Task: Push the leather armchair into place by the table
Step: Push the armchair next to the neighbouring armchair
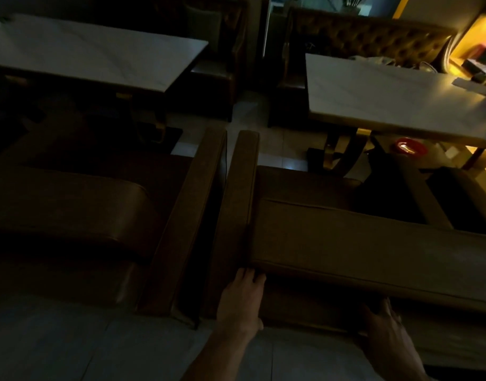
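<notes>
Showing no readable text, labels, brands, numbers or signs anywhere; too dim and blurred.

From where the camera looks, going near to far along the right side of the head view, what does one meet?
Right hand on the armchair's back → leather armchair → red dish under the table → white marble table → tufted bench behind it.

Very dim, soft frame; warm yellow glow upper right, edges bowed
</notes>
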The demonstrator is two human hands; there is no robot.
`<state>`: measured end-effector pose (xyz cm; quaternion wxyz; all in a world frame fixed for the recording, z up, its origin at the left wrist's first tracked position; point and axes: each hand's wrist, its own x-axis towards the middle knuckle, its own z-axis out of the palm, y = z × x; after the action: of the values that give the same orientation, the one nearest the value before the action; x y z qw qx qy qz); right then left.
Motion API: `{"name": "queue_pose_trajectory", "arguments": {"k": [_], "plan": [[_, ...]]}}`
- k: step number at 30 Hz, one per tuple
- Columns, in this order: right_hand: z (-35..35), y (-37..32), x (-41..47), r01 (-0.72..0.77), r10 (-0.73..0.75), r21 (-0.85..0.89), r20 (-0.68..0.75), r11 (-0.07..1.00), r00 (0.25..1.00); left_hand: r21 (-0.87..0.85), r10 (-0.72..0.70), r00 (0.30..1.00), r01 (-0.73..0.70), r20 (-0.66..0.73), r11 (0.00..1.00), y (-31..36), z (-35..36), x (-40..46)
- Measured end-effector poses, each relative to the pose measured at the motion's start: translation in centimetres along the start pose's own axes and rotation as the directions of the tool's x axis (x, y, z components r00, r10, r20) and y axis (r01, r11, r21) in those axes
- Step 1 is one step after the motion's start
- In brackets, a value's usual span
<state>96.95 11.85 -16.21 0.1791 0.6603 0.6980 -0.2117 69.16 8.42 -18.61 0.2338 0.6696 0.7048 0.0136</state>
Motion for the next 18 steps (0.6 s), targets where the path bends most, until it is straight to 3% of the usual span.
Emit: {"name": "queue_pose_trajectory", "arguments": {"k": [7,18], "plan": [[-0.9,-0.3,0.1,-0.051,0.049,0.026,0.062,0.998,0.997,0.007,-0.015,0.999,0.014,0.030,1.000,0.3,-0.3,0.0],[-1.1,-1.0,-1.2,-0.043,0.046,-0.079,0.037,0.996,0.998,-0.014,-0.019,1.000,0.019,0.003,1.000,0.8,0.0,-1.0]]}}
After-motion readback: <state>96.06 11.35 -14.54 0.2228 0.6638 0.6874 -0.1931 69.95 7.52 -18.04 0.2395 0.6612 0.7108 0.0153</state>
